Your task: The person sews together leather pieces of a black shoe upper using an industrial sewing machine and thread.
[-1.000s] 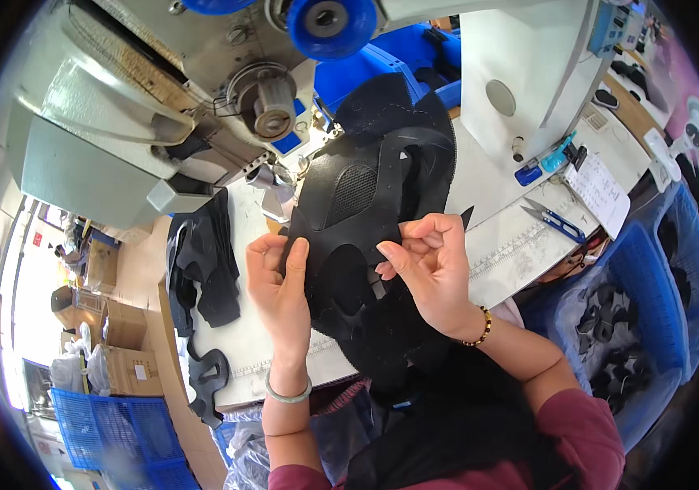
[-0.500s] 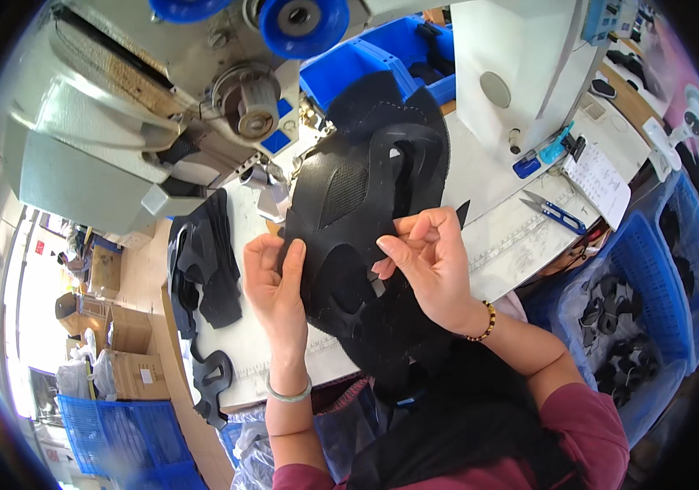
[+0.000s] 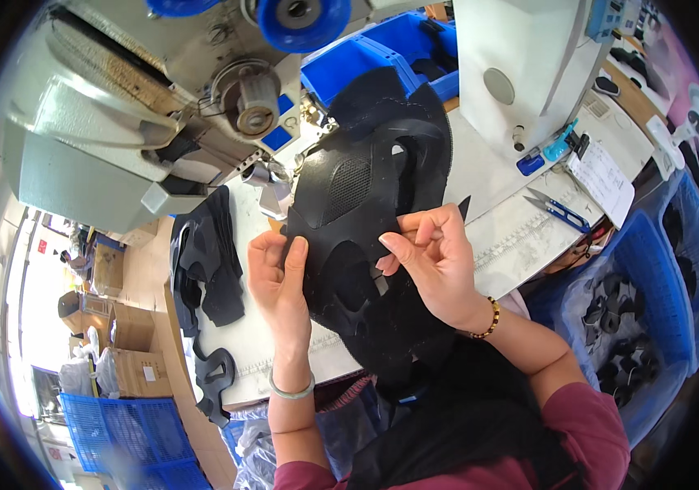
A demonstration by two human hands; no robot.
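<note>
A large black panel of sheet material point(image 3: 349, 233), with cut-outs, a mesh patch and overlapping layers, lies spread between my hands over the white work table and my lap. My left hand point(image 3: 280, 273) pinches its left edge between thumb and fingers. On the other side, my right hand point(image 3: 435, 265) grips the panel beside a cut-out, thumb against the fingers. Its lower end hangs toward my black apron point(image 3: 464, 416). Just beyond the panel's far left side is the sewing machine's lower metal part point(image 3: 272, 196).
A stack of black cut pieces point(image 3: 211, 261) lies at the table's left. Thread snips point(image 3: 558, 210) and a paper sheet point(image 3: 603, 184) rest on the right. Blue bins point(image 3: 358, 65) stand behind. A lined blue crate point(image 3: 652, 253) of black parts sits at right.
The panel's upper part has tilted slightly, so its mesh patch shows more plainly. Both hands keep their grip and have barely moved.
</note>
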